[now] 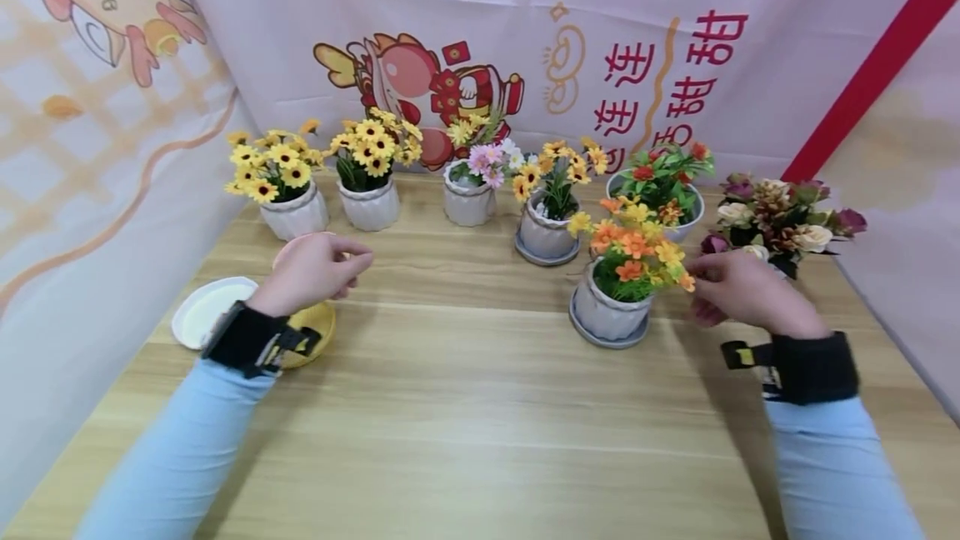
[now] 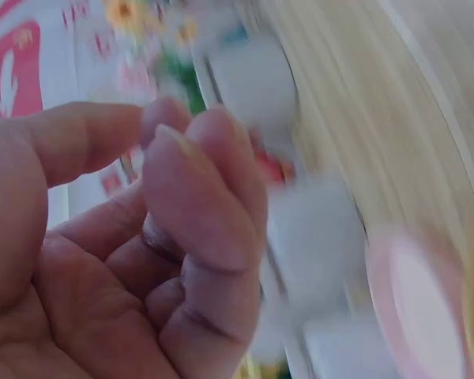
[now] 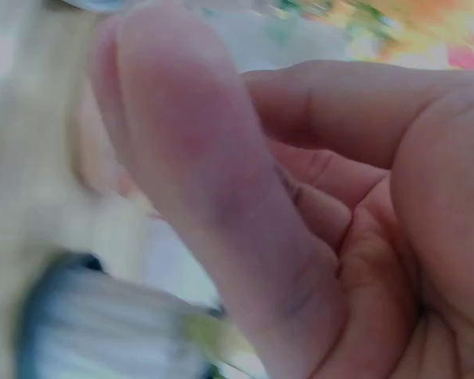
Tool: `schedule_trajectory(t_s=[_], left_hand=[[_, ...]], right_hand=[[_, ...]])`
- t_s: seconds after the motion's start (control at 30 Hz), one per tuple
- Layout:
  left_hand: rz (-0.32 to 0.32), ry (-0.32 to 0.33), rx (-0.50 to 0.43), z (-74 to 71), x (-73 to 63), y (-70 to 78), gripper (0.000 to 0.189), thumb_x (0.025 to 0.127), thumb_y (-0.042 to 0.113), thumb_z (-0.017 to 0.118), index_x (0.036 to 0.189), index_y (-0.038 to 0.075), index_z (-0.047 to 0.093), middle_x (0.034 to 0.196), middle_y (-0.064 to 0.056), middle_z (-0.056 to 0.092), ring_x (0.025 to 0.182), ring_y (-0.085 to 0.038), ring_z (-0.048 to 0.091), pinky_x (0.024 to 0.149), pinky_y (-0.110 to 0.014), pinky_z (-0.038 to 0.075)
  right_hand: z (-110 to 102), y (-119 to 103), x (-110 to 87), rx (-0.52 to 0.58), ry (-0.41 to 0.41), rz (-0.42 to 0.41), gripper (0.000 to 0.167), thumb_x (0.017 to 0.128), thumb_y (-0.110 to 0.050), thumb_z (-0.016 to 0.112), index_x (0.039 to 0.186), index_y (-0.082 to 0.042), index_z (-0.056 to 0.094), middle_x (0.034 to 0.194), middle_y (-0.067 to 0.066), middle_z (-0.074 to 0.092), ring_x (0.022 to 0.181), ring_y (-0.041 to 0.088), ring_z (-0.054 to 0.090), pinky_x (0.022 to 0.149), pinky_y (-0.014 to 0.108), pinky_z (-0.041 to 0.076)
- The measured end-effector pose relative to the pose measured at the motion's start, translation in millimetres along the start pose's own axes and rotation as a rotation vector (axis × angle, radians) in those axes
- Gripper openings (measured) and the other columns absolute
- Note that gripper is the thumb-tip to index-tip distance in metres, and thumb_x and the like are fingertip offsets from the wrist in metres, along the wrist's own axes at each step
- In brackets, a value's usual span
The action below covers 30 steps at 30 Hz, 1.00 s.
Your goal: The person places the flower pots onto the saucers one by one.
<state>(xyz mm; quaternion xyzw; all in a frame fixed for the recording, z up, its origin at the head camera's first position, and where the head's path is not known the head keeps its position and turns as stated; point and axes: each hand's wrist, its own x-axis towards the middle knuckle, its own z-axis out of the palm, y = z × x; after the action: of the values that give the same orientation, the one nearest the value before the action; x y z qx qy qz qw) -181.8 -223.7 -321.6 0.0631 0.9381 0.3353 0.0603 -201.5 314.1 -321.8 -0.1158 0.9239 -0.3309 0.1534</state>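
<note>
Over the saucers at the left, my left hand (image 1: pixel 311 273) is in the air, fingers loosely bent and nothing between them. In the left wrist view its thumb comes close to the fingertips of the left hand (image 2: pixel 197 205). My right hand (image 1: pixel 746 290) is just right of a white pot (image 1: pixel 611 311) of orange and yellow flowers (image 1: pixel 633 248), which stands on a grey-blue saucer (image 1: pixel 609 340). The fingers of the right hand (image 3: pixel 213 181) are bent too, with nothing visible in them. Whether it touches the flowers I cannot tell.
Beneath the left hand lie a white saucer (image 1: pixel 213 311), a yellow saucer (image 1: pixel 318 330) and a mostly hidden pink saucer (image 2: pixel 417 308). Pots of yellow daisies (image 1: pixel 288 211), pink flowers (image 1: pixel 471 198), orange flowers (image 1: pixel 547 227) and red flowers (image 1: pixel 675 227) stand behind, with a mixed bouquet (image 1: pixel 783 227) at the right.
</note>
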Motion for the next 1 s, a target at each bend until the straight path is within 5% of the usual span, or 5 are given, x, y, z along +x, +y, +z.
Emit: schedule_trajectory(t_s=[0.2, 0.37, 0.5, 0.8, 1.0], left_hand=[[-0.074, 0.080, 0.087, -36.3, -30.6, -42.3, 0.034, 0.099, 0.021, 0.058, 0.120, -0.005, 0.065, 0.078, -0.011, 0.070, 0.062, -0.017, 0.063, 0.053, -0.028, 0.051], [-0.140, 0.037, 0.122, -47.8, -51.0, -68.2, 0.037, 0.099, 0.022, 0.059, 0.123, -0.006, 0.063, 0.075, -0.008, 0.069, 0.059, -0.019, 0.062, 0.051, -0.029, 0.050], [-0.166, 0.004, 0.194, -48.4, -62.9, -79.4, 0.038, 0.097, 0.025, 0.061, 0.120, -0.006, 0.065, 0.068, -0.003, 0.066, 0.055, -0.017, 0.059, 0.054, -0.029, 0.047], [-0.158, -0.032, 0.381, -43.3, -72.9, -82.5, 0.046, 0.097, 0.030, 0.059, 0.122, -0.008, 0.063, 0.125, -0.033, 0.058, 0.115, -0.048, 0.052, 0.095, -0.062, 0.043], [-0.191, -0.051, 0.403, -36.8, -75.8, -85.7, 0.045, 0.094, 0.023, 0.060, 0.123, -0.012, 0.059, 0.121, -0.032, 0.060, 0.104, -0.043, 0.056, 0.094, -0.062, 0.044]], right_hand=[[-25.0, -9.1, -41.3, -0.086, 0.265, 0.014, 0.039, 0.105, -0.020, 0.049, 0.124, 0.013, 0.057, 0.079, 0.016, 0.070, 0.061, 0.020, 0.069, 0.053, 0.031, 0.059], [-23.7, -31.4, -63.3, -0.113, 0.523, -0.026, 0.035, 0.103, -0.021, 0.053, 0.117, 0.011, 0.061, 0.079, 0.023, 0.068, 0.054, 0.014, 0.064, 0.048, 0.019, 0.053], [-10.9, -60.8, -66.8, -0.139, 0.604, -0.101, 0.031, 0.101, -0.023, 0.058, 0.114, 0.004, 0.066, 0.078, 0.021, 0.068, 0.053, 0.009, 0.061, 0.049, 0.011, 0.049], [57.9, -117.6, -41.6, -0.070, 0.527, -0.480, 0.013, 0.092, -0.001, 0.068, 0.103, -0.003, 0.074, 0.068, 0.001, 0.068, 0.052, 0.006, 0.060, 0.046, 0.018, 0.051], [112.9, -149.0, -7.9, -0.024, 0.233, -0.435, 0.015, 0.095, -0.006, 0.064, 0.107, -0.004, 0.073, 0.064, -0.004, 0.063, 0.051, 0.008, 0.060, 0.045, 0.023, 0.052]])
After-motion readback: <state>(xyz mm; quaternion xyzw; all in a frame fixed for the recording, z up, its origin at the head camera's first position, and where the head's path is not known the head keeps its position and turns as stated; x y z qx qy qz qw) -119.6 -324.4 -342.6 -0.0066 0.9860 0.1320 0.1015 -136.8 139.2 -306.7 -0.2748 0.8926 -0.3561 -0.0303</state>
